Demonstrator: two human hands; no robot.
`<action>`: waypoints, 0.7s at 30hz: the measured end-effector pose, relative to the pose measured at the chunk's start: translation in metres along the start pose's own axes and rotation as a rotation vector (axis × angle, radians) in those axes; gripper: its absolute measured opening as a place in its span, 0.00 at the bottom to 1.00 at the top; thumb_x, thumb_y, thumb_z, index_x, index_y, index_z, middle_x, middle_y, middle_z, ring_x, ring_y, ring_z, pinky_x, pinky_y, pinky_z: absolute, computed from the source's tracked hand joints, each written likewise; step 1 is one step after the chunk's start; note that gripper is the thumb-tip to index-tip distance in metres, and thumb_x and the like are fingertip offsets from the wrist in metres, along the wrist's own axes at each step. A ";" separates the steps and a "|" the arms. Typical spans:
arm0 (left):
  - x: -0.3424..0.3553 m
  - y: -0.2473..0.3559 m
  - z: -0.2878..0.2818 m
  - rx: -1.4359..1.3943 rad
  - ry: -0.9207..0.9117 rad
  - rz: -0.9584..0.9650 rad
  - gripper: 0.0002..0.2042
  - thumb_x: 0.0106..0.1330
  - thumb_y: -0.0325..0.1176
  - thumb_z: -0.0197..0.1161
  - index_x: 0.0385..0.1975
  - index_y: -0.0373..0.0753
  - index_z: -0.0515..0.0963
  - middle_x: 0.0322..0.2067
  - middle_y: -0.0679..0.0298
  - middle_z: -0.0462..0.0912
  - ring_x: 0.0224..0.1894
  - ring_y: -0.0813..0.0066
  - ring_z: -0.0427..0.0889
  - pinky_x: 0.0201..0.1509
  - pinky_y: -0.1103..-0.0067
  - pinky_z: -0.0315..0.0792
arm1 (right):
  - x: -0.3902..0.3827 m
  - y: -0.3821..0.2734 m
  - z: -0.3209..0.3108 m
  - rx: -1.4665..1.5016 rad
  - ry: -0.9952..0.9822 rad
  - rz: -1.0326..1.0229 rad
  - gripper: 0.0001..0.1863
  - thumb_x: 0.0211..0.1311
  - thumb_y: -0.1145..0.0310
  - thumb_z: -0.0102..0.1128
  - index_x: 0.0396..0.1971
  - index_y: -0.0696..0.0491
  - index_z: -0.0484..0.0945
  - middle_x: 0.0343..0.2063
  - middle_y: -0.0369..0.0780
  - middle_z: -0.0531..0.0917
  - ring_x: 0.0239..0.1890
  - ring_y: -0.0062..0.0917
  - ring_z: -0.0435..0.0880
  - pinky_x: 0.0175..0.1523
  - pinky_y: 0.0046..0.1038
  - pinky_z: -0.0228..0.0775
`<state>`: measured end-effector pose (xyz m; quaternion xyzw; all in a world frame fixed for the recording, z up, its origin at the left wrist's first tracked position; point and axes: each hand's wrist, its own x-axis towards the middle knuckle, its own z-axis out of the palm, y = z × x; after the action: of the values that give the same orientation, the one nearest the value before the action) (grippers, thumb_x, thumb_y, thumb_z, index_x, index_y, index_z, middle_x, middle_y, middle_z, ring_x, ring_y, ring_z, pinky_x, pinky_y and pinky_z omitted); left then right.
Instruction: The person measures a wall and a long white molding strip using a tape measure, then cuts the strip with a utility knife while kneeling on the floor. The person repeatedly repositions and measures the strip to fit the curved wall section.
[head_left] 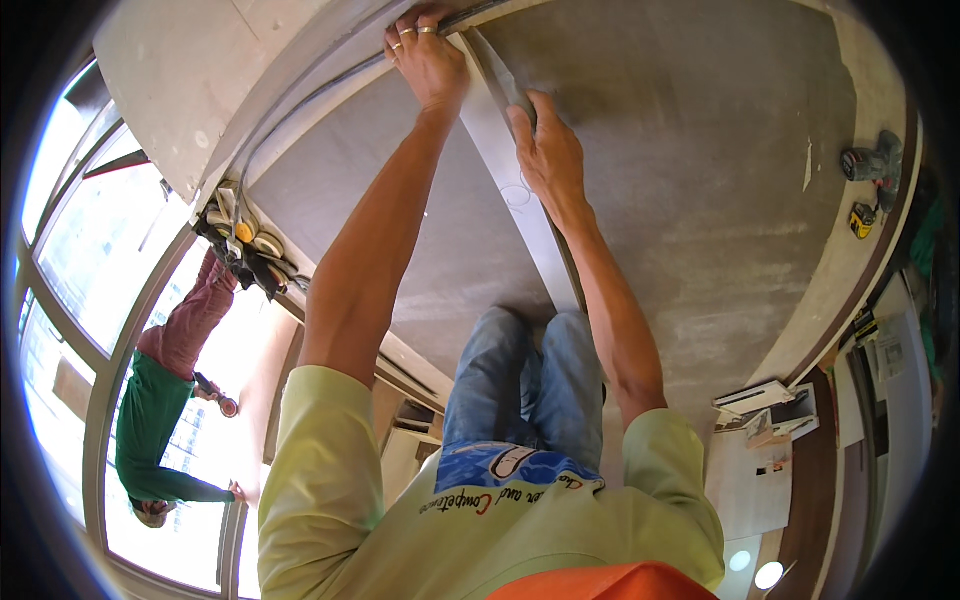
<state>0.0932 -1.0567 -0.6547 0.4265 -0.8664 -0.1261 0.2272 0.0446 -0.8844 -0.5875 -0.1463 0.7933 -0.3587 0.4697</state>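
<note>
A long, narrow white strip (512,190) runs away from my legs across a large grey sheet (700,150). At its far end my left hand (428,62) has its fingers bent down, with rings on several of them; the fingertips are partly hidden. Nearer to me and on the strip's right side, my right hand (548,150) is closed on its edge, thumb and forefinger toward the far end. Between the two hands a thin grey piece (492,65) lies along that edge. I cannot tell whether it belongs to the strip.
A dark cable (300,105) curves past the far left edge. Tools and cords (245,240) are heaped at the left corner. A cordless drill (875,165) and a yellow-black battery (862,220) lie on the right rim. A person in green (155,430) is by the windows.
</note>
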 end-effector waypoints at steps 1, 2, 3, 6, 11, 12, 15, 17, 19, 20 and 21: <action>0.001 0.000 -0.001 -0.007 -0.003 -0.003 0.17 0.57 0.18 0.49 0.41 0.41 0.80 0.46 0.56 0.81 0.52 0.49 0.75 0.57 0.59 0.66 | 0.003 0.001 0.002 -0.016 -0.001 -0.018 0.21 0.73 0.56 0.50 0.55 0.56 0.73 0.37 0.49 0.86 0.41 0.44 0.84 0.51 0.40 0.72; -0.001 0.000 -0.003 -0.011 -0.014 -0.011 0.17 0.57 0.18 0.49 0.41 0.41 0.80 0.46 0.56 0.81 0.52 0.49 0.75 0.58 0.59 0.66 | 0.003 0.001 0.004 -0.033 -0.006 -0.028 0.21 0.73 0.56 0.51 0.55 0.56 0.73 0.36 0.48 0.86 0.40 0.44 0.85 0.50 0.40 0.72; -0.002 0.001 -0.004 -0.004 -0.013 -0.016 0.17 0.57 0.18 0.49 0.41 0.41 0.80 0.46 0.56 0.81 0.52 0.49 0.75 0.58 0.59 0.66 | 0.002 0.001 0.005 -0.032 -0.006 -0.030 0.21 0.73 0.55 0.51 0.55 0.56 0.73 0.36 0.49 0.86 0.40 0.44 0.85 0.50 0.41 0.72; -0.003 0.000 -0.001 0.018 0.003 -0.017 0.16 0.58 0.18 0.49 0.41 0.41 0.80 0.46 0.56 0.81 0.52 0.50 0.75 0.58 0.59 0.66 | 0.006 -0.002 0.006 -0.036 -0.028 0.000 0.22 0.73 0.54 0.51 0.56 0.56 0.73 0.35 0.50 0.86 0.40 0.45 0.85 0.50 0.42 0.72; 0.000 -0.002 0.001 -0.022 -0.003 0.014 0.16 0.58 0.19 0.49 0.41 0.42 0.80 0.46 0.56 0.80 0.52 0.50 0.75 0.57 0.59 0.66 | 0.014 0.008 0.016 -0.079 0.041 -0.035 0.23 0.72 0.53 0.50 0.56 0.56 0.73 0.37 0.52 0.85 0.42 0.47 0.84 0.51 0.44 0.72; 0.000 -0.001 0.000 -0.014 -0.006 0.005 0.16 0.58 0.19 0.49 0.41 0.42 0.80 0.46 0.56 0.80 0.52 0.50 0.75 0.58 0.59 0.66 | 0.014 0.007 0.016 -0.071 0.022 -0.022 0.23 0.72 0.54 0.50 0.56 0.56 0.73 0.37 0.52 0.85 0.43 0.47 0.84 0.52 0.44 0.72; -0.001 0.001 -0.001 0.002 -0.009 -0.013 0.16 0.58 0.19 0.49 0.42 0.42 0.80 0.46 0.56 0.80 0.52 0.50 0.75 0.58 0.58 0.65 | 0.014 0.003 0.016 -0.082 0.013 -0.030 0.22 0.72 0.55 0.52 0.55 0.56 0.73 0.37 0.52 0.85 0.43 0.48 0.84 0.51 0.44 0.73; -0.002 0.001 -0.001 0.005 -0.007 -0.020 0.16 0.58 0.19 0.49 0.41 0.42 0.80 0.46 0.56 0.80 0.52 0.50 0.74 0.58 0.58 0.65 | 0.013 0.007 0.021 -0.132 0.065 -0.095 0.20 0.71 0.56 0.53 0.53 0.56 0.73 0.35 0.51 0.85 0.40 0.48 0.84 0.48 0.44 0.74; -0.001 0.000 -0.002 -0.033 -0.006 -0.017 0.16 0.58 0.19 0.49 0.41 0.42 0.80 0.47 0.56 0.80 0.53 0.50 0.74 0.59 0.58 0.65 | 0.013 0.005 0.024 -0.217 0.076 -0.145 0.18 0.72 0.58 0.54 0.51 0.56 0.72 0.30 0.49 0.85 0.35 0.46 0.84 0.42 0.44 0.75; -0.001 -0.001 -0.002 -0.052 -0.007 -0.017 0.16 0.58 0.19 0.49 0.41 0.42 0.80 0.47 0.56 0.80 0.53 0.50 0.74 0.59 0.58 0.65 | 0.012 0.004 0.025 -0.261 0.080 -0.167 0.17 0.72 0.59 0.54 0.50 0.55 0.71 0.27 0.48 0.84 0.33 0.46 0.84 0.39 0.44 0.75; -0.001 -0.001 -0.002 -0.048 -0.006 -0.015 0.16 0.58 0.18 0.49 0.41 0.42 0.80 0.47 0.55 0.80 0.53 0.50 0.74 0.59 0.58 0.65 | 0.012 0.003 0.026 -0.276 0.078 -0.181 0.16 0.72 0.59 0.54 0.50 0.55 0.70 0.26 0.48 0.84 0.30 0.45 0.84 0.37 0.44 0.75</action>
<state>0.0952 -1.0560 -0.6538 0.4269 -0.8606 -0.1500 0.2338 0.0606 -0.9001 -0.6051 -0.2660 0.8364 -0.2926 0.3796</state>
